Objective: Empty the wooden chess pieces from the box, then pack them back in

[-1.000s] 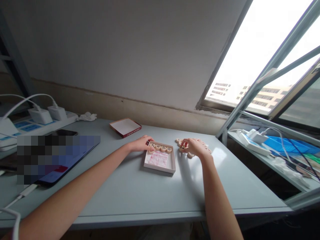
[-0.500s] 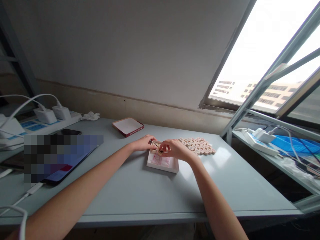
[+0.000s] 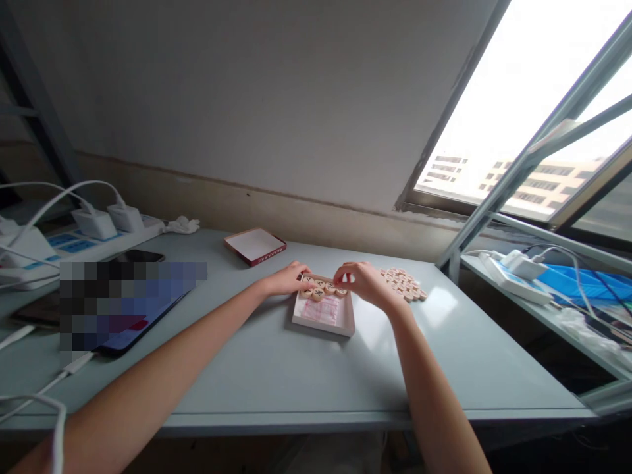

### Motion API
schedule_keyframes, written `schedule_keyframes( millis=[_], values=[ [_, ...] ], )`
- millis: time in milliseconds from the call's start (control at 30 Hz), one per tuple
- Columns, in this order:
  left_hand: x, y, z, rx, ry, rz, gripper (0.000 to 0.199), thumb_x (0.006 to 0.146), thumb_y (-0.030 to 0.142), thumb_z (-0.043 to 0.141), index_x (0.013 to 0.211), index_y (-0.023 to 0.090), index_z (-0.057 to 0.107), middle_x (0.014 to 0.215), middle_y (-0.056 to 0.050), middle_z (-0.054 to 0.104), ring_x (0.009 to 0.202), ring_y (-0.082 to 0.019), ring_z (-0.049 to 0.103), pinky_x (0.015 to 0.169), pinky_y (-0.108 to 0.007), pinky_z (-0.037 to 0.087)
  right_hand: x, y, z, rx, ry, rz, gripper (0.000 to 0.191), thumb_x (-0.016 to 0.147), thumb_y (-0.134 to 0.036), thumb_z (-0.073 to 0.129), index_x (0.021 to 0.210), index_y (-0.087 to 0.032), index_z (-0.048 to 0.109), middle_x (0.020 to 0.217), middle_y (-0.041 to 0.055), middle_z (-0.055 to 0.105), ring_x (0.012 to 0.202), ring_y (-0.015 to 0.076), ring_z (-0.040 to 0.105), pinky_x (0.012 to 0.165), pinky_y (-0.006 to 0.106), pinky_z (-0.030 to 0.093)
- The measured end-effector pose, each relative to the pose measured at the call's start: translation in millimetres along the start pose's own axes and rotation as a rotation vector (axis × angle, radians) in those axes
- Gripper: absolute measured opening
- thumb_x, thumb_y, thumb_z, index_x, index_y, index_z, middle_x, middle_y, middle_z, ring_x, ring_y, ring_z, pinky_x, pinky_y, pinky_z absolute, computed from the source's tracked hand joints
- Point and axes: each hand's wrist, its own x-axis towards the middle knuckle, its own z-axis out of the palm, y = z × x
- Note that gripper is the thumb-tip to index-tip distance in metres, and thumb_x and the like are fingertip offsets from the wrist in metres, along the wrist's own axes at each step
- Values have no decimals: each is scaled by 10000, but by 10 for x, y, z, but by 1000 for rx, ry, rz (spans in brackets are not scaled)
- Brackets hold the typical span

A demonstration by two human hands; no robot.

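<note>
A shallow white box point(image 3: 345, 324) holds several round wooden Chinese chess pieces point(image 3: 318, 288) along its far side. Pink-and-white printed packaging point(image 3: 320, 309) lies flat in its near part. My left hand point(image 3: 286, 279) is closed on the box's far left corner, its thumb by the leftmost piece. At the far right corner, my right hand point(image 3: 363, 282) has its fingers curled together just over the piece there. Whether anything is between those fingertips is hidden. Farther right, more chess pieces point(image 3: 403, 284) lie close together on the desk, partly behind my right hand.
A red-edged box lid point(image 3: 255, 247) lies open side up at the back of the grey desk point(image 3: 237, 375). On the left are a partly blurred tablet point(image 3: 143, 329), a phone point(image 3: 143, 255) and a power strip point(image 3: 138, 234) with chargers. A metal post point(image 3: 474, 204) rises behind the right side.
My right hand has moved right, from the middle of the box to its far right corner. More of the row of pieces now shows. The left hand stays at the left corner.
</note>
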Motion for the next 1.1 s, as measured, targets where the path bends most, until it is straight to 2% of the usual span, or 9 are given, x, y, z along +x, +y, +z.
schedule_keyframes(
  millis=[67,167,267,433,533,633,833,967,1100],
  values=[
    [-5,4,31,6,29,5,370,712,434,477,968,173,531,1026,-69,461,914,-193,495,832,-282,387,-110,147,-131,-62,41,151,67,722,-246,568,753,-228,625,716,-7,619,641,133,536,587,232,332],
    [20,-33,68,-6,88,12,349,700,440,488,924,179,546,1006,-65,478,883,-189,507,807,-287,399,-346,362,-225,-154,-1,309,99,676,-261,601,768,-231,621,754,3,626,709,168,551,610,254,336],
    [69,-92,67,-41,157,20,300,716,411,463,850,167,575,954,-73,537,854,-197,528,768,-283,415,-588,506,-174,-220,-48,321,77,689,-229,577,754,-233,618,836,7,629,835,192,539,710,298,331],
    [126,-148,51,-79,215,18,208,710,305,462,741,147,593,820,-74,619,783,-195,562,727,-270,426,-792,562,-79,-217,2,276,67,741,-264,553,760,-229,606,801,9,616,829,195,526,732,328,307],
    [125,-143,63,-30,248,9,183,701,285,476,731,148,594,813,-71,618,757,-188,560,691,-266,431,-733,440,-84,-72,-7,189,119,730,-343,581,769,-234,605,745,0,594,744,170,526,698,300,321],
    [112,-125,71,-7,256,4,176,702,272,483,742,144,597,815,-70,616,755,-181,556,681,-262,429,-547,192,-66,47,-13,64,187,739,-392,573,841,-239,602,738,1,579,714,155,516,686,279,324],
    [96,-110,74,17,277,10,195,716,265,473,745,131,611,806,-71,620,758,-186,558,681,-256,424,-123,-239,73,-124,-83,-119,105,732,-307,606,794,-224,620,751,20,614,746,173,512,717,297,257],
    [79,-103,60,9,254,24,194,725,242,471,767,122,617,813,-74,619,752,-178,561,692,-245,424,-49,-249,129,-160,-120,-125,68,733,-273,603,767,-215,598,733,9,626,719,165,519,688,285,239],
    [65,-88,49,17,240,26,197,735,225,468,791,116,622,821,-80,618,763,-179,562,707,-244,425,-88,-174,170,-220,-61,-68,133,720,-315,616,755,-196,566,724,8,621,680,158,518,676,279,238]
  ],
)
